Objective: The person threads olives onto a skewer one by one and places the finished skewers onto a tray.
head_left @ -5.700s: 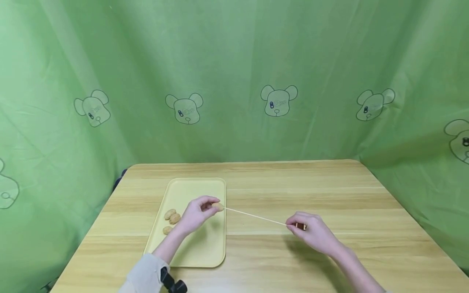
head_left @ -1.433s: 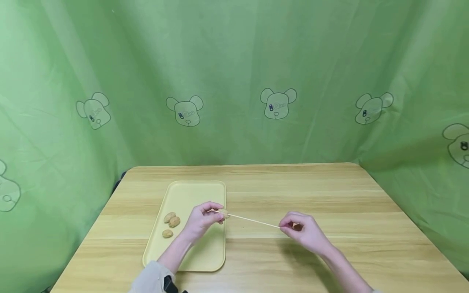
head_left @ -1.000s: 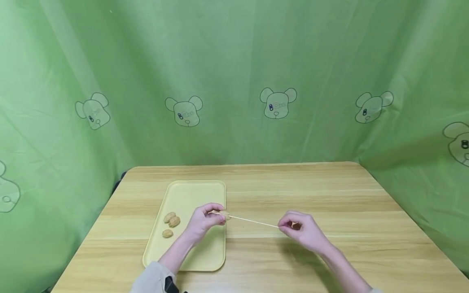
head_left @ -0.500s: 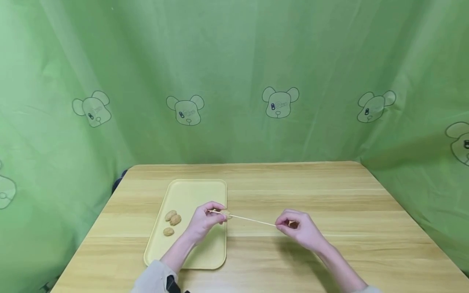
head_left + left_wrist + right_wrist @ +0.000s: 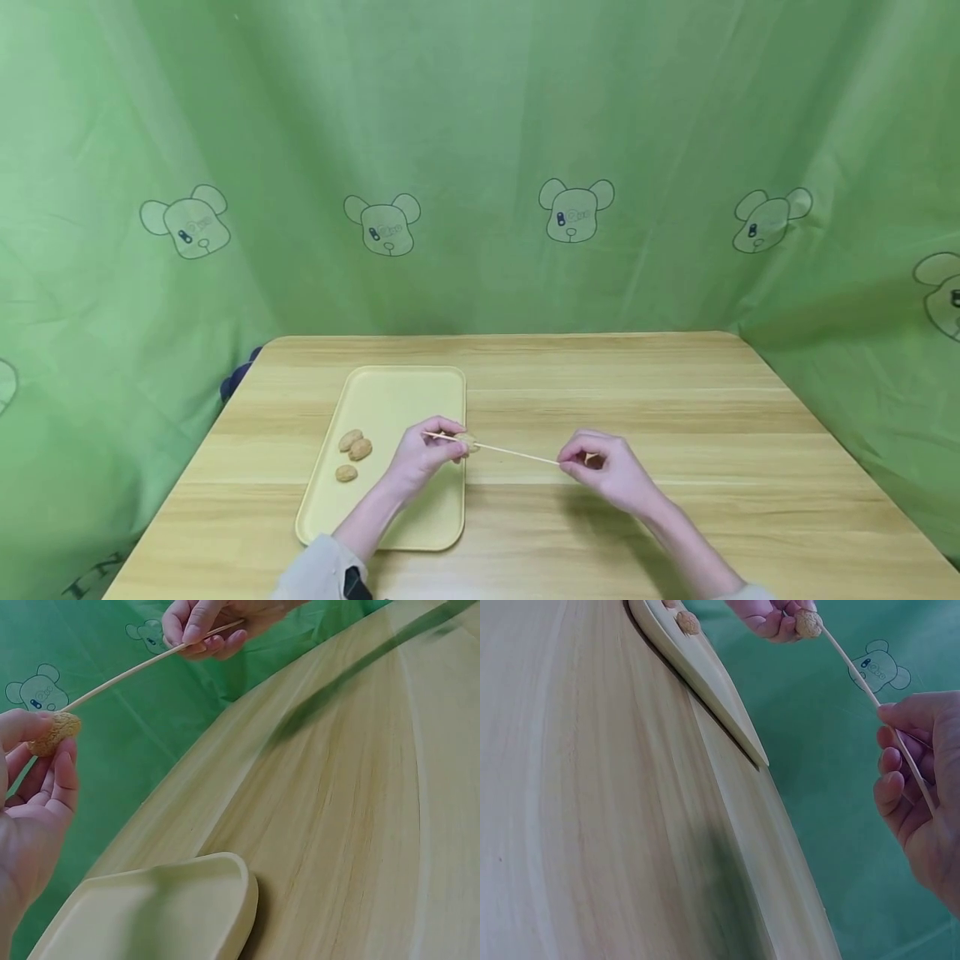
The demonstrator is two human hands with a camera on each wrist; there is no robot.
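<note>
My left hand (image 5: 426, 454) pinches a rough, golden-brown meatball-like ball (image 5: 55, 734) between thumb and fingers, above the right edge of the tray (image 5: 397, 533). A thin wooden skewer (image 5: 517, 454) runs through the ball, its tip showing on the left side among my left fingers. My right hand (image 5: 606, 468) pinches the skewer farther along, thumb against index finger; in the right wrist view its other end (image 5: 919, 778) lies along the palm. Several more of these balls (image 5: 361, 449) lie on the left part of the tray.
The pale yellow tray rests on the left half of a wood-grain table (image 5: 675, 400). Around it hangs a green curtain (image 5: 480, 125) with bear-head prints. A black strap (image 5: 356, 583) sits at my left cuff.
Earlier the skewer showed only to the right of the ball; now its tip emerges on the left. My right hand has moved left, closer to my left hand, which has shifted slightly right.
</note>
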